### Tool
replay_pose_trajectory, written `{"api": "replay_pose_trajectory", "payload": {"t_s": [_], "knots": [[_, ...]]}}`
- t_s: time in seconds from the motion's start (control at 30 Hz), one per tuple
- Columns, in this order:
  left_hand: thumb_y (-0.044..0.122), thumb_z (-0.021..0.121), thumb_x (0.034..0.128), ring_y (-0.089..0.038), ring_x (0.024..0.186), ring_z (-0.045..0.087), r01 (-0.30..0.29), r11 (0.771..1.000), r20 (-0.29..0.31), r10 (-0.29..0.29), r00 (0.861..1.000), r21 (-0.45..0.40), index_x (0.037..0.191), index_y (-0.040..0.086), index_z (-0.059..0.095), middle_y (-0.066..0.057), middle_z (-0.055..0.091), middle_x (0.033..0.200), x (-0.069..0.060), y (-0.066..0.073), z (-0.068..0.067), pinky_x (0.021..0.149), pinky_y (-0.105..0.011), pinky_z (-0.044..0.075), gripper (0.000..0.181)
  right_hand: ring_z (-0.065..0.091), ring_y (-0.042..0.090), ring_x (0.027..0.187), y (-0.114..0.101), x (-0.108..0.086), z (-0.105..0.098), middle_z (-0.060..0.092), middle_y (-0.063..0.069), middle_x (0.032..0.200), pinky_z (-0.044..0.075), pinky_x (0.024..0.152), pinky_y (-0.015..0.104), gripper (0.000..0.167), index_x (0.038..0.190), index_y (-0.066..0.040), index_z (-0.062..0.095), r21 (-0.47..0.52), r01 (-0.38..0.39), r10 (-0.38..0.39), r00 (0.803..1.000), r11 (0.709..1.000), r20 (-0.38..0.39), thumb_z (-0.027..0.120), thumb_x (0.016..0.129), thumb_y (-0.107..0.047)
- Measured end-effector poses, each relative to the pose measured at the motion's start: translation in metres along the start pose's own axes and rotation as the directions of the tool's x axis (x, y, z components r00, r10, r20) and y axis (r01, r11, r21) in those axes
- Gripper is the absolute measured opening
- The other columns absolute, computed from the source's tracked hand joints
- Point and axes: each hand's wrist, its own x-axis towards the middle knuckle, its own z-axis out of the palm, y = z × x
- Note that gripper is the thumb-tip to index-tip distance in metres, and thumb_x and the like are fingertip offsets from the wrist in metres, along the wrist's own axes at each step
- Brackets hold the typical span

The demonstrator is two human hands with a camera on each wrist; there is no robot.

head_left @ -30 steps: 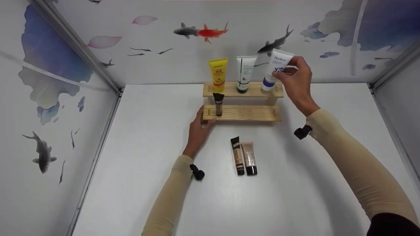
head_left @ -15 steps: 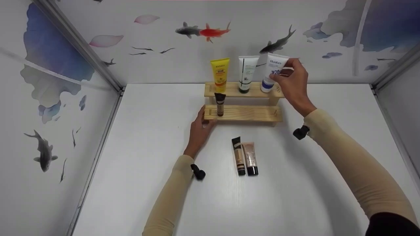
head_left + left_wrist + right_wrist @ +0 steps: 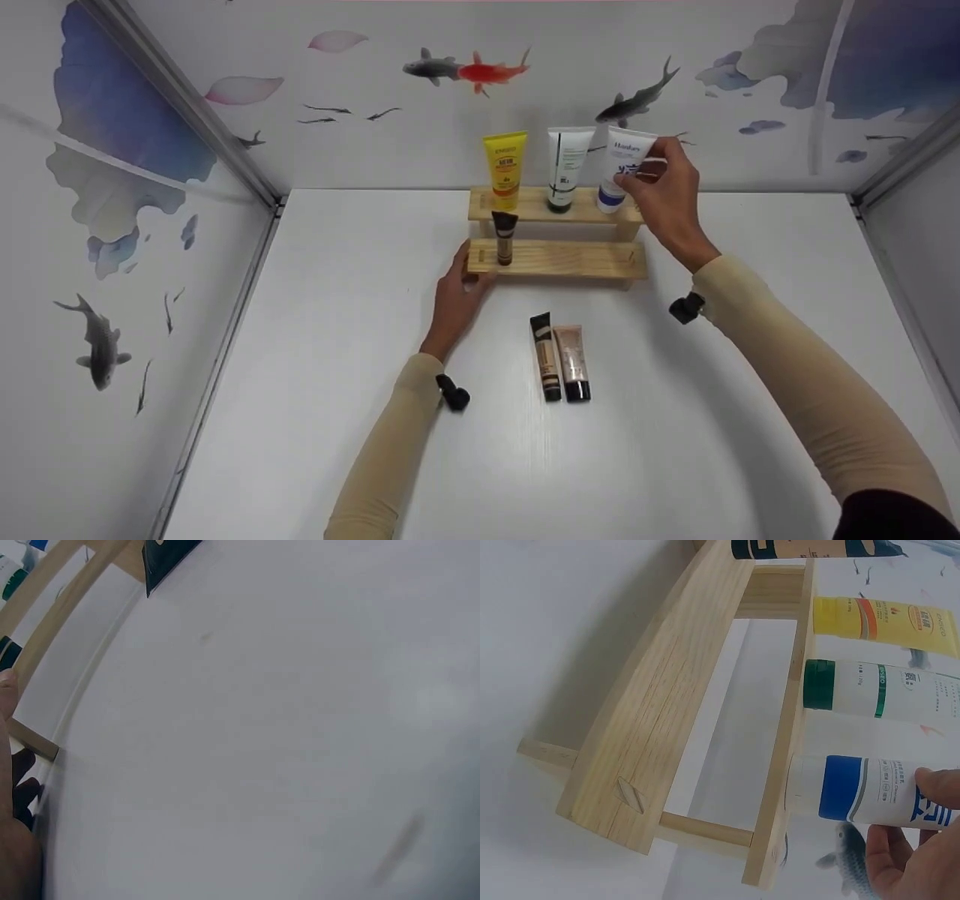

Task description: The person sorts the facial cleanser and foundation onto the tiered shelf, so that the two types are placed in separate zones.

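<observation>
My right hand pinches a white squeeze tube with a blue band between thumb and fingers. That tube stands cap down on the right end of the upper tier of a wooden two-tier rack; in the right wrist view its clear cap meets the board. My left hand grips the left end of the lower tier, thumb at the front edge. On the upper tier also stand a yellow tube and a white tube with a dark green cap. A small black-and-tan tube stands on the lower tier's left.
Two more tubes lie side by side on the white table before the rack: a black-and-tan one and a pinkish one with a black cap. Behind the rack rises a wall printed with fish.
My right hand has brought the blue-banded tube slightly left and down, from tilted to nearly upright on the upper tier. The left hand keeps its grip on the rack.
</observation>
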Motion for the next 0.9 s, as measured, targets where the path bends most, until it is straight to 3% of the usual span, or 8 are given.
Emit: {"api": "replay_pose_trajectory", "payload": {"t_s": [0.2, 0.33, 0.67, 0.9], "knots": [[0.059, 0.07, 0.1055, -0.016, 0.115, 0.065, -0.004, 1.0, -0.008, 0.004, 1.0, 0.022, 0.176, 0.018, 0.03, -0.002, 0.067, 0.149, 0.0, -0.001, 0.0, 0.106, -0.044, 0.05, 0.09, 0.068, 0.025, 0.126, 0.004, -0.001, -0.002, 0.064, 0.013, 0.138, 0.054, 0.111, 0.035, 0.048, 0.143, -0.003, 0.056, 0.005, 0.019, -0.019, 1.0, 1.0, 0.015, 0.08, 0.101, -0.006], [0.057, 0.07, 0.1062, -0.018, 0.115, 0.065, -0.011, 0.999, -0.015, 0.012, 1.0, 0.037, 0.175, 0.016, 0.031, -0.006, 0.065, 0.154, 0.002, -0.002, 0.0, 0.107, -0.044, 0.049, 0.089, 0.067, 0.029, 0.13, 0.007, -0.005, -0.007, 0.064, 0.014, 0.14, 0.053, 0.113, 0.043, 0.052, 0.146, -0.003, 0.057, 0.006, 0.025, -0.025, 0.999, 1.0, 0.033, 0.082, 0.101, -0.009], [0.055, 0.07, 0.1066, -0.017, 0.117, 0.064, -0.009, 0.999, -0.002, 0.009, 1.0, 0.035, 0.176, 0.018, 0.029, -0.005, 0.062, 0.158, 0.003, -0.002, 0.001, 0.109, -0.044, 0.049, 0.089, 0.065, 0.028, 0.132, 0.006, -0.029, -0.03, 0.066, 0.014, 0.141, 0.052, 0.115, 0.042, 0.053, 0.148, -0.006, 0.06, -0.034, -0.005, 0.005, 1.0, 0.999, 0.018, 0.083, 0.101, -0.015], [0.058, 0.069, 0.1057, -0.018, 0.116, 0.065, -0.021, 0.999, -0.005, 0.021, 1.0, 0.027, 0.176, 0.015, 0.03, -0.006, 0.064, 0.154, 0.002, -0.002, 0.001, 0.108, -0.044, 0.05, 0.091, 0.065, 0.033, 0.131, 0.005, -0.046, -0.033, 0.068, 0.015, 0.138, 0.052, 0.114, 0.046, 0.048, 0.145, -0.004, 0.063, -0.058, 0.026, -0.023, 0.999, 0.998, 0.039, 0.081, 0.102, -0.016]]}}
